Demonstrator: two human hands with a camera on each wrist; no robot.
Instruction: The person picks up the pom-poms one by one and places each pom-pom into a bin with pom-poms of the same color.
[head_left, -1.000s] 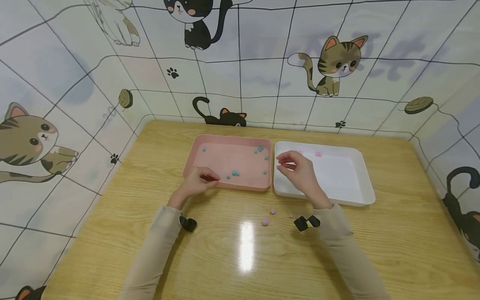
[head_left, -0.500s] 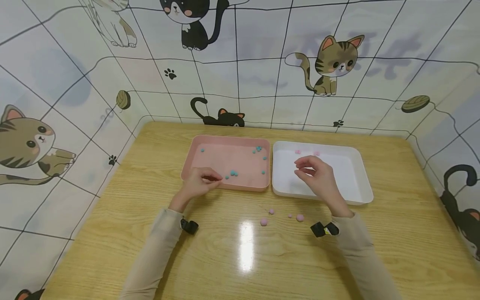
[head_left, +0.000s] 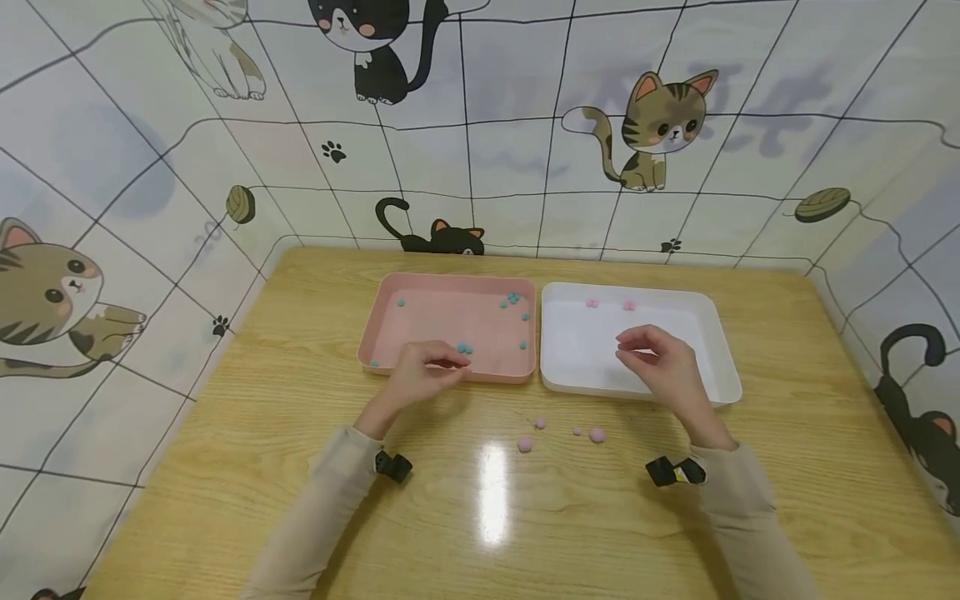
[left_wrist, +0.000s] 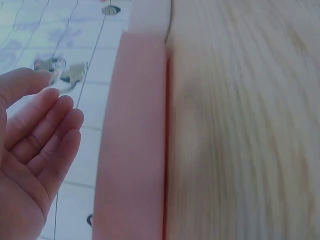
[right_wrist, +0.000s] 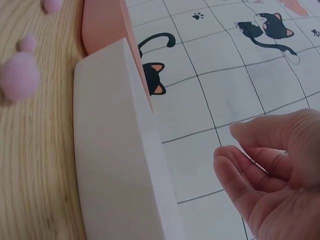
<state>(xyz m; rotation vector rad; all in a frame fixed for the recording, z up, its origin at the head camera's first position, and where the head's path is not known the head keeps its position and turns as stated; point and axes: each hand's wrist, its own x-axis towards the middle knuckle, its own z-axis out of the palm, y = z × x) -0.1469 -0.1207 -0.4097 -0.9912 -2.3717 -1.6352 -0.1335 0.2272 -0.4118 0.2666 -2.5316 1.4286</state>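
My left hand (head_left: 427, 372) hovers over the near edge of the pink tray (head_left: 435, 317), beside a small cluster of turquoise pom-poms (head_left: 463, 347). In the left wrist view its fingers are loosely bent, thumb apart, with nothing between them. More turquoise pom-poms lie about the pink tray, several grouped at its back right (head_left: 513, 297). Above the white tray (head_left: 581, 342) is my right hand (head_left: 663, 367), its thumb and fingers apart and holding nothing in the right wrist view. Two small pink clusters, a left one (head_left: 592, 302) and a right one (head_left: 628, 306), lie along that tray's back.
On the wooden table (head_left: 420, 533), in front of the trays, lie several loose pink pom-poms (head_left: 525, 444) of different sizes. The two trays stand side by side, nearly touching. A cat-patterned wall covering (head_left: 517, 158) rises behind and beside the table.
My right hand has moved right across the white tray, uncovering a pink pom-pom on the table and the left pink cluster. My left hand has shifted right, uncovering a turquoise pom-pom at the tray's near left corner.
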